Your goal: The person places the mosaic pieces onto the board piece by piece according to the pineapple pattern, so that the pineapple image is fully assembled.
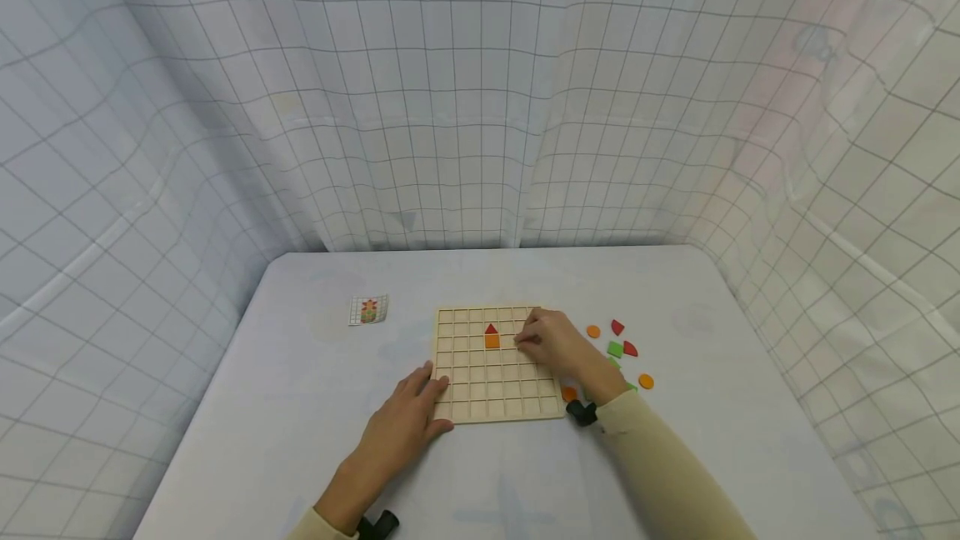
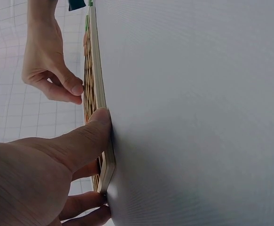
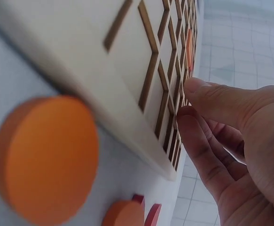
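"White table (image 1: 300, 365), with a pale gridded board (image 1: 477, 391) lying flat on it between two hands. Why so central?"

"Presumably so that both hands reach it. The left hand (image 1: 405, 415) rests at the near left corner, fingers spread and fairly straight, thumb against the near edge; the likely purpose is to steady the board."

"And the right hand (image 1: 558, 344)?"

"It is bent over the right half of the grid, thumb and forefinger brought nearly together in a pinching shape. Whether a piece sits between the tips, I cannot tell."

"Note the card (image 1: 368, 310) beyond the left hand, apart from the board."

"Its coloured picture lies unobstructed, probably for easy viewing."

"Why are the loose pieces on the right?"

"Probably for the right hand's convenience: orange discs (image 1: 647, 381), green squares (image 1: 615, 349) and red wedges (image 1: 630, 349), some partly hidden by the forearm."

"Smallest last: what occupies the grid?"

"One orange square (image 1: 492, 342), with a red triangle (image 1: 491, 329) in the cell directly beyond it, point facing away."
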`<state>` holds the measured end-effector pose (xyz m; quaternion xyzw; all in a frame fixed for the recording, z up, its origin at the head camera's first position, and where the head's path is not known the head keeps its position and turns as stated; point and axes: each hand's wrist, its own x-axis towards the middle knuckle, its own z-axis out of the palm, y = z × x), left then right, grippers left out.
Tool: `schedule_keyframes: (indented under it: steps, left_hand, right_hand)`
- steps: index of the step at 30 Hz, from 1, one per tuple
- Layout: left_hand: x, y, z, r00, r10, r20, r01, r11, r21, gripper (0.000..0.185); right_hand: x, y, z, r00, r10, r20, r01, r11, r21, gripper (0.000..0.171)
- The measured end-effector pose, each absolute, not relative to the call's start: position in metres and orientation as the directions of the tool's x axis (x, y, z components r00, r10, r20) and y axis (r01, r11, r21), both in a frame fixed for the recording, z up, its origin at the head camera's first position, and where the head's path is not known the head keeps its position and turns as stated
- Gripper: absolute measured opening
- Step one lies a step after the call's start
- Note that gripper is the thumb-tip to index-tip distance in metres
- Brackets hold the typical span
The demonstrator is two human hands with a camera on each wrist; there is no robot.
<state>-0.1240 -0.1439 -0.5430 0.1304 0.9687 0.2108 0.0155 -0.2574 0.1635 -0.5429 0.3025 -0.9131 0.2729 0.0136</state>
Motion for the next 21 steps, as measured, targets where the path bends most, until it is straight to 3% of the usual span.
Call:
schedule_keyframes:
  steps: [7, 21]
  left_hand:
    - [-0.123, -0.145, -0.543, -0.967, 0.254, 0.024, 0.24, 0.876, 0.419, 0.068]
    - [-0.123, -0.144, -0.541, -0.965, 0.26, 0.023, 0.245, 0.876, 0.416, 0.068]
  right_hand:
    - [-0.259, 0.18, -0.548, -0.832, -0.513, 0.211, -0.547, 0.692, -0.472, 0.009]
    - [-0.254, 0.23, -0.545, -0.931, -0.343, 0.124, -0.359, 0.797, -0.486, 0.017]
